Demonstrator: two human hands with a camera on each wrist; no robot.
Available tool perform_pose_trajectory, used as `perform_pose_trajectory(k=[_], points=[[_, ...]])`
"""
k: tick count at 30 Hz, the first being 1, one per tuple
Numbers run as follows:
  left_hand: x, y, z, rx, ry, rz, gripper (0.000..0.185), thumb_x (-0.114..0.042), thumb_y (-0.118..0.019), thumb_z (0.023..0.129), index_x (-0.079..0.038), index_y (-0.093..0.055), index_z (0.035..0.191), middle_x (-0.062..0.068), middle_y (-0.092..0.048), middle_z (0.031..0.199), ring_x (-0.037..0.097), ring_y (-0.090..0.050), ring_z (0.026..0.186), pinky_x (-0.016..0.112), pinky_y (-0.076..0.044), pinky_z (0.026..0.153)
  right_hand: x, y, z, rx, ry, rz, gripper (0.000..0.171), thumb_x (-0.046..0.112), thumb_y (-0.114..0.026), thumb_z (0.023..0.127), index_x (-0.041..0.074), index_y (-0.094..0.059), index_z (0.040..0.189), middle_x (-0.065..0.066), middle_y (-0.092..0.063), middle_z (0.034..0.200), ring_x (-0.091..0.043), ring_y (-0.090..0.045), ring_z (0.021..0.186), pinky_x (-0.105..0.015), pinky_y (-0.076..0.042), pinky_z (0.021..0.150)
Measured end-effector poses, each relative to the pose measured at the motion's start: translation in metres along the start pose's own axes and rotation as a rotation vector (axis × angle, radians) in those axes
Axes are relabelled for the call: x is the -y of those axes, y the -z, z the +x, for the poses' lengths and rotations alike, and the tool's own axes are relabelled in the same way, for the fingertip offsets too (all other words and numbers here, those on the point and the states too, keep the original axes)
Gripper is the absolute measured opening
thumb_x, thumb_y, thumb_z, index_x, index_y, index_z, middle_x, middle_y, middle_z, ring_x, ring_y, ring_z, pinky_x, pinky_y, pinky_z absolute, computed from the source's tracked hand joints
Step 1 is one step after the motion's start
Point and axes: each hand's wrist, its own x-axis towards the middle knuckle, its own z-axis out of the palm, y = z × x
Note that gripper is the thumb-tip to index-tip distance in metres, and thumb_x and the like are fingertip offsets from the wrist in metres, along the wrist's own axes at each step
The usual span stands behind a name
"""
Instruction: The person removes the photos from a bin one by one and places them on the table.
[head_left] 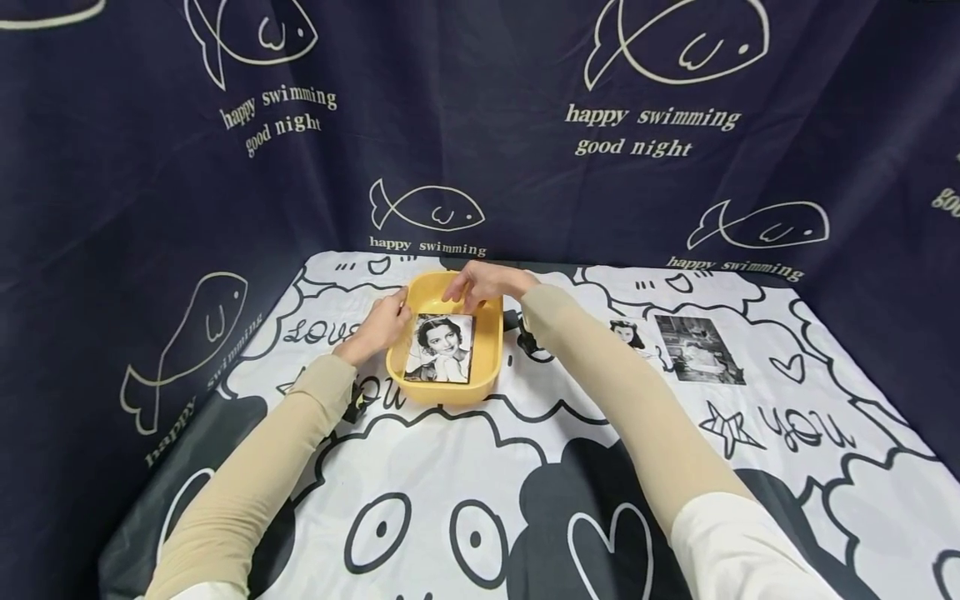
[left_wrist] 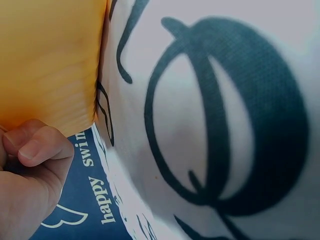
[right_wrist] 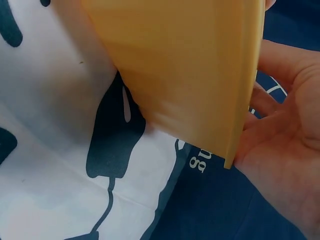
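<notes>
A yellow plastic basin [head_left: 450,393] stands on the patterned cloth, with a black-and-white portrait photo [head_left: 441,350] lying face up inside it. At the basin's left rim, my left hand [head_left: 384,320] grips the edge; its curled fingers [left_wrist: 37,145] show beside the yellow wall in the left wrist view. My right hand [head_left: 480,283] reaches over the far right rim, fingers pointing down into the basin above the photo's far edge. From the right wrist view, that hand [right_wrist: 292,125] is partly hidden behind the basin wall, and nothing shows in its grasp.
Two more black-and-white photos lie on the right: a dark one [head_left: 701,350] and a portrait [head_left: 630,335] partly covered by my right sleeve. Small black items sit by the left sleeve [head_left: 356,408] and by the right forearm. A dark blue curtain [head_left: 450,125] hangs behind the table.
</notes>
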Motion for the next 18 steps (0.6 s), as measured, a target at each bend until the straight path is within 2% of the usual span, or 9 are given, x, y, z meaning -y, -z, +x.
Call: perform_pose_trajectory(k=[7,10,14,16,18], points=[[-0.0022,-0.0013,0.0002,0.011,0.005,0.016,0.055,-0.008,-0.038,0.099,0.007,-0.022,0.15,0.031,-0.044,0.142,0.022,-0.055,0.063,0.03,-0.051,0.061,-0.0029,-0.003,0.0029,0.03,-0.042,-0.01,0.054,-0.011,-0.066,0.078,0.008,-0.064,0.128,-0.019,-0.062,0.121,-0.013,-0.057,0.07,-0.043,-0.054,0.082],[-0.0028,-0.0023,0.0003,0.015,0.008,0.018,0.056,-0.009,-0.038,0.099,0.006,-0.021,0.15,0.029,-0.039,0.147,0.026,-0.059,0.073,0.033,-0.053,0.072,-0.0044,-0.0043,0.004,0.045,-0.051,-0.025,0.054,-0.009,-0.068,0.078,0.009,-0.063,0.129,-0.019,-0.061,0.118,-0.017,-0.057,0.07,-0.041,-0.054,0.079],[-0.002,-0.002,0.0003,0.009,0.007,0.014,0.056,-0.008,-0.038,0.099,0.006,-0.022,0.15,0.026,-0.035,0.15,0.031,-0.062,0.096,0.039,-0.052,0.089,-0.0045,-0.0055,0.0063,0.051,-0.059,-0.054,0.053,-0.007,-0.07,0.079,0.011,-0.064,0.128,-0.017,-0.062,0.112,-0.02,-0.056,0.07,-0.039,-0.052,0.074],[-0.0016,-0.0014,0.0002,0.008,0.01,0.005,0.056,-0.009,-0.038,0.099,0.005,-0.022,0.15,0.027,-0.035,0.15,0.032,-0.062,0.096,0.04,-0.052,0.089,-0.0038,-0.0061,0.007,0.052,-0.065,-0.068,0.053,-0.007,-0.071,0.079,0.012,-0.064,0.128,-0.015,-0.062,0.108,-0.02,-0.056,0.07,-0.038,-0.052,0.074],[-0.001,-0.0007,0.0,0.006,0.013,-0.002,0.056,-0.009,-0.038,0.099,0.005,-0.021,0.15,0.027,-0.035,0.149,0.031,-0.063,0.087,0.038,-0.054,0.084,-0.0029,-0.0071,0.0079,0.049,-0.073,-0.083,0.052,-0.006,-0.072,0.078,0.012,-0.065,0.127,-0.01,-0.062,0.102,-0.017,-0.056,0.07,-0.037,-0.052,0.075]])
